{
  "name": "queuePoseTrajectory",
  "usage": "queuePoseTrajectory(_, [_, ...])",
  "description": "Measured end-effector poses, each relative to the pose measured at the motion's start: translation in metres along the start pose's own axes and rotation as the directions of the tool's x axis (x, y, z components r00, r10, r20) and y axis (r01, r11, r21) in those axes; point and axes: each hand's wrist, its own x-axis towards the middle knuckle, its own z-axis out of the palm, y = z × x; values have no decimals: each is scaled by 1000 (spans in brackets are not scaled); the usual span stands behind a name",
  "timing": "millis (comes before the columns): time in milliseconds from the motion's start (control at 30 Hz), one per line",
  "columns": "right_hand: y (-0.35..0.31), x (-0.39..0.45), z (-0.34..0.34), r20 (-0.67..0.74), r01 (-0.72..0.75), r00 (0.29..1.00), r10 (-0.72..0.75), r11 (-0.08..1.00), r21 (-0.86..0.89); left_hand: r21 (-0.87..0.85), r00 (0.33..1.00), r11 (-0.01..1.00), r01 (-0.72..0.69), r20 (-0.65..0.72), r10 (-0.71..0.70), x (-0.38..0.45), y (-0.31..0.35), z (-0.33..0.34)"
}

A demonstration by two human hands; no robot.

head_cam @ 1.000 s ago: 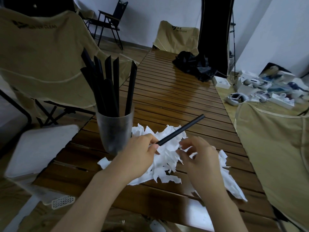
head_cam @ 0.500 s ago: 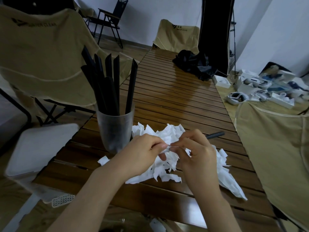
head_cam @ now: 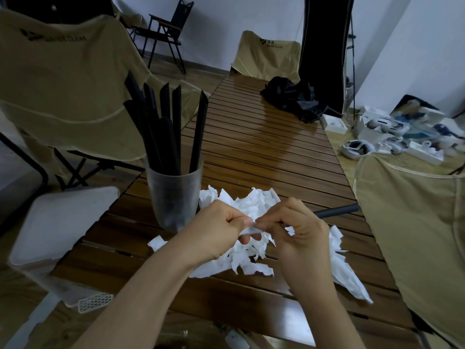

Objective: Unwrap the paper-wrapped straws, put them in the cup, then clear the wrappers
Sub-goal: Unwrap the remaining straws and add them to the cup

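Observation:
A frosted plastic cup (head_cam: 173,197) stands on the slatted wooden table (head_cam: 264,152), with several black straws (head_cam: 166,127) upright in it. Just right of the cup lies a heap of torn white paper wrappers (head_cam: 251,260). Above the heap my left hand (head_cam: 221,230) and my right hand (head_cam: 299,238) meet fingertip to fingertip. Between them is a white wrapper end (head_cam: 251,229), which my left hand pinches. My right hand grips a black straw (head_cam: 337,212), whose bare end pokes out to the right behind the hand. The rest of that straw is hidden by my fingers.
Beige folding chairs stand at the left (head_cam: 63,84), at the far end (head_cam: 266,54) and at the right edge (head_cam: 415,222). A white stool (head_cam: 63,222) sits by the table's near left corner. Black cloth (head_cam: 294,99) lies far up the table; white boxes and devices (head_cam: 377,137) clutter the right.
The straw passed from my left hand to my right and swung down from pointing up-right to lying nearly level, pointing right. My hands closed together on the wrapper end.

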Motion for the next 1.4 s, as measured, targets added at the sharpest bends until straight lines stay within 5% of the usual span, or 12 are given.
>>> queuePoseTrajectory(333, [-4, 1, 3, -34, 20, 999, -23, 997, -76, -198, 972, 952, 235, 28, -234, 6, 7, 2])
queuePoseTrajectory(433, [-2, 0, 11, -81, 47, 995, -66, 976, -214, 11, 994, 997, 82, -74, -80, 9, 4, 5])
queuePoseTrajectory(533, [-1, 0, 9, -48, -54, 998, 46, 979, -194, 263, 975, 959, -110, -158, 155, 6, 0, 7])
queuePoseTrajectory(700, [1, 0, 6, 20, -27, 999, 31, 979, -202, 489, 958, 862, -137, -157, 241, -1, -5, 7])
queuePoseTrajectory(900, [-8, 2, 3, -80, 125, 986, -146, 966, -226, 258, 973, 962, -86, -185, 137, 3, 4, 12])
queuePoseTrajectory(1233, [-10, 1, 5, -40, 173, 983, -181, 973, -153, -164, 982, 979, 126, -117, -146, 1, 12, 10])
queuePoseTrajectory(1400, [-8, 1, 9, -31, 154, 986, -161, 974, -167, -71, 969, 988, 135, -201, -147, 1, 13, 11])
